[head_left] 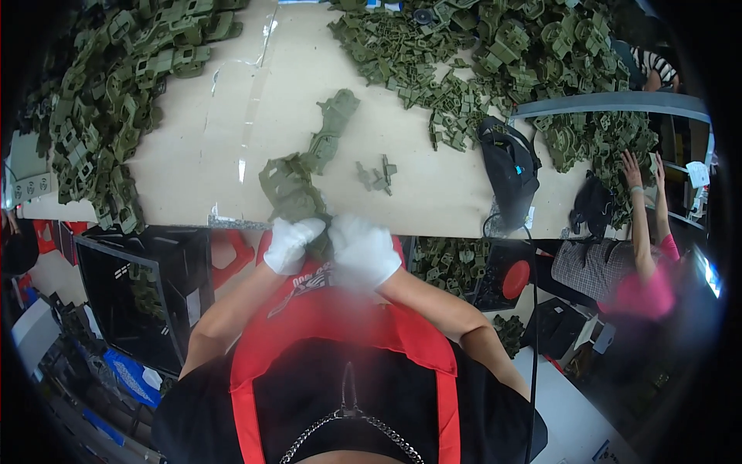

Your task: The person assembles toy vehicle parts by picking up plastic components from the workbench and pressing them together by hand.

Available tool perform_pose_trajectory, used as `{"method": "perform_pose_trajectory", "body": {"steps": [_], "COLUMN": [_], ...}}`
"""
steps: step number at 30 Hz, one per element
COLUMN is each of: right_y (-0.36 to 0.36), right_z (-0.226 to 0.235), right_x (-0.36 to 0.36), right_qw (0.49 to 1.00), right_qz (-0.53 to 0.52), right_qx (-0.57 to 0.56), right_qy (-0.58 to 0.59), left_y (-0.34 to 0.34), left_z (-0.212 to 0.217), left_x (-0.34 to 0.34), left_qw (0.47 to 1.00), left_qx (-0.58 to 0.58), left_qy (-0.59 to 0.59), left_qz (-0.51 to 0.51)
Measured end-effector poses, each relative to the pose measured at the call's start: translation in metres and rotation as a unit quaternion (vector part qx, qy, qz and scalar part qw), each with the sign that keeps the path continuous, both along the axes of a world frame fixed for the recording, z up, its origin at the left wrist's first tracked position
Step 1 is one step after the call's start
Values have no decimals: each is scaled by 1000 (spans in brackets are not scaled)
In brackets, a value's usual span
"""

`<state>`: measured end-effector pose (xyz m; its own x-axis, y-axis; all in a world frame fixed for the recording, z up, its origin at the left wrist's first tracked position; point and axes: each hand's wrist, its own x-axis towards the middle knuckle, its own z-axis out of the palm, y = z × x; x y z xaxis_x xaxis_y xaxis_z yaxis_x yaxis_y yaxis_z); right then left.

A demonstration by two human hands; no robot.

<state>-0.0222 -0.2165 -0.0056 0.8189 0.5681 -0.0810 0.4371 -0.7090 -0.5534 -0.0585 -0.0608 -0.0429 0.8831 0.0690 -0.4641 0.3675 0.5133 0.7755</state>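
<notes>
White gloves cover both our hands: our left hand (pixel 291 244) and right hand (pixel 365 251) are closed tight around the near end of an olive-green plastic chain (pixel 297 182), which runs from the table's (pixel 193 155) near edge away across it, with a small loose piece (pixel 378 175) just beside it.

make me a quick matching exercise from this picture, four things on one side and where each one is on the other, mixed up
Things:
1. black bag
2. small loose green part
3. red round stool
4. string of joined green parts

Places:
A. under the table edge, right of the person's right hand
B. on the table top, alone, just above the right hand
C. running from both gloved hands, left hand included, up across the table
D. on the table's right part, below the big pile of green parts

Pairs: 1-D, 2-B, 3-A, 4-C
</notes>
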Motion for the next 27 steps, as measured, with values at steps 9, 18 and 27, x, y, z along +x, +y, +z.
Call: {"method": "perform_pose_trajectory", "body": {"steps": [9,18,27], "right_y": [3,-26,-2], "right_z": [-2,50,3], "right_x": [23,81,121], "right_qw": [996,818,897], "right_qz": [2,-63,-250], "right_qx": [88,228,161], "right_qy": [-14,524,326], "left_y": [8,20,20], "left_z": [9,20,27], "left_x": [9,12,11], "left_qw": [997,980,983], "left_qx": [-68,-182,-149], "left_qy": [-3,-20,-23], "left_qz": [44,74,100]}}
